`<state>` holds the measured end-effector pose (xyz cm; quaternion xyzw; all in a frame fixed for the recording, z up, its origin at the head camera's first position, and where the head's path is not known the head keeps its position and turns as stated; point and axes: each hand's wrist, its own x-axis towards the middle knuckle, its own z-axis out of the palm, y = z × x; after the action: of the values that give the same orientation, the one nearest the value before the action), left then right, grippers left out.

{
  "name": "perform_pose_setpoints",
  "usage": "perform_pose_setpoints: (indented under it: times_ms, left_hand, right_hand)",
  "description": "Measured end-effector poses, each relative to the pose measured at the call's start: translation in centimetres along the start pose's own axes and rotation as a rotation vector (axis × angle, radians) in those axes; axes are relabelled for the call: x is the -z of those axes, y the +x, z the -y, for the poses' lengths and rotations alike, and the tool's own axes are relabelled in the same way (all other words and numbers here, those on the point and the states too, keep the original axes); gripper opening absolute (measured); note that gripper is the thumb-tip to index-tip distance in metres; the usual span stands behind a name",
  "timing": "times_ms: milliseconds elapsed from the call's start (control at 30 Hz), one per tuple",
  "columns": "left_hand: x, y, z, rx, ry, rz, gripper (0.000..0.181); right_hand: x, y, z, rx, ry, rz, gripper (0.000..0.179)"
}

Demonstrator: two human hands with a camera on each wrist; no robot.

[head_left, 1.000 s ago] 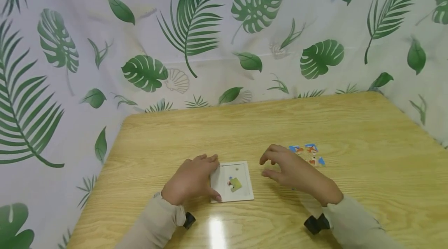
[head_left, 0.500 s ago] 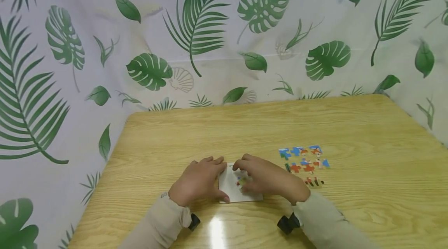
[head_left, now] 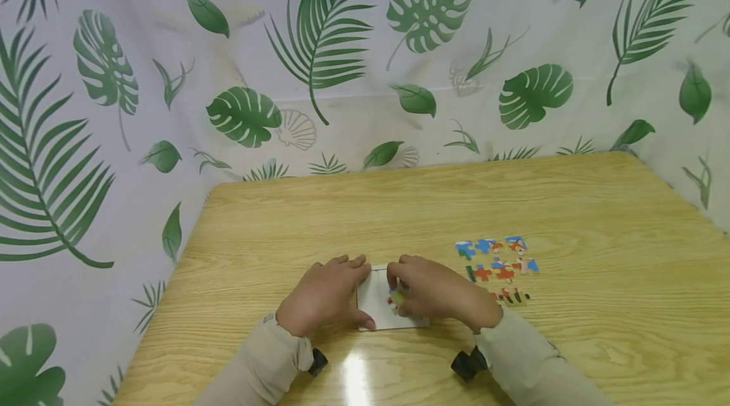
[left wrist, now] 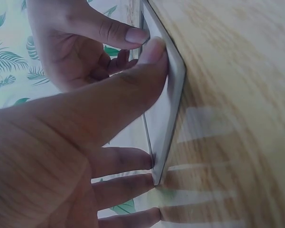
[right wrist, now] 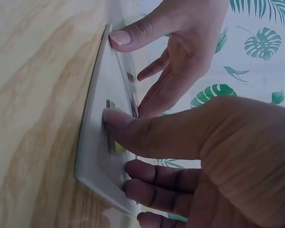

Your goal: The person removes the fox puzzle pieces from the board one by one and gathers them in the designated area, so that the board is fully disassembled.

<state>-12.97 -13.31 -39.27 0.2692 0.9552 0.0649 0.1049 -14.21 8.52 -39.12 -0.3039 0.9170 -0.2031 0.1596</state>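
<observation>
A small white puzzle tray (head_left: 371, 306) lies on the wooden table. My left hand (head_left: 325, 295) holds it at the left side, thumb on the near edge and fingertips at the far corner. Over the tray's right half, my right hand (head_left: 433, 291) pinches a yellow-green jigsaw piece (head_left: 398, 296) between thumb and fingers. From the right wrist, the thumb presses on this piece (right wrist: 118, 148), close against the tray floor, and part of it is covered. The left wrist view shows the left thumb bent over the tray's rim (left wrist: 176, 80).
Several loose jigsaw pieces (head_left: 504, 272), blue, red and white, lie in rough rows right of the tray; the right forearm partly covers the nearest ones. A white cloth with green leaves (head_left: 353, 102) hangs behind the table (head_left: 342, 216).
My right hand has moved left from beside the tray to over it, and its fingers have closed on the yellow-green piece. The left hand stays on the tray.
</observation>
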Motion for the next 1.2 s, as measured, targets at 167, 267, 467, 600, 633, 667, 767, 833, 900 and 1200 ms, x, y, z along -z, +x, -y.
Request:
perform_pose_setpoints:
  times_ms: [167, 267, 467, 600, 633, 667, 767, 833, 900, 1200]
  left_hand:
    - [-0.2, 0.1, 0.0, 0.006, -0.005, -0.001, 0.094]
    - [-0.2, 0.1, 0.0, 0.007, -0.007, -0.001, 0.094]
    - [-0.2, 0.0, 0.0, 0.005, 0.0, -0.001, 0.094]
    - [-0.1, 0.0, 0.0, 0.002, -0.006, 0.005, 0.094]
    - [-0.1, 0.0, 0.0, 0.0, -0.008, 0.005, 0.094]
    - [-0.1, 0.0, 0.0, -0.001, -0.01, 0.004, 0.094]
    - [0.0, -0.1, 0.0, -0.003, -0.015, 0.0, 0.094]
    - [0.0, -0.1, 0.1, -0.005, -0.014, -0.002, 0.094]
    - [0.0, 0.0, 0.1, -0.003, -0.014, 0.0, 0.095]
    - [-0.1, 0.0, 0.1, 0.005, -0.019, 0.018, 0.095]
  right_hand:
    - [-0.1, -0.2, -0.2, 0.036, 0.007, -0.002, 0.028]
    - [-0.2, -0.3, -0.3, 0.044, 0.011, -0.006, 0.03]
    - [-0.2, -0.2, -0.4, 0.05, 0.056, -0.003, 0.032]
    - [-0.2, -0.2, -0.5, 0.066, 0.115, 0.005, 0.033]
    - [-0.2, -0.1, -0.6, 0.069, 0.13, 0.006, 0.033]
    - [-0.2, -0.1, -0.6, 0.073, 0.139, 0.007, 0.033]
    - [-0.2, 0.0, -0.7, 0.09, 0.141, 0.009, 0.033]
    - [-0.1, 0.0, -0.9, 0.112, 0.123, 0.006, 0.03]
    - [-0.1, 0.1, -1.1, 0.144, 0.114, 0.001, 0.027]
    - [-0.1, 0.1, -2.4, 0.185, 0.235, -0.043, 0.011]
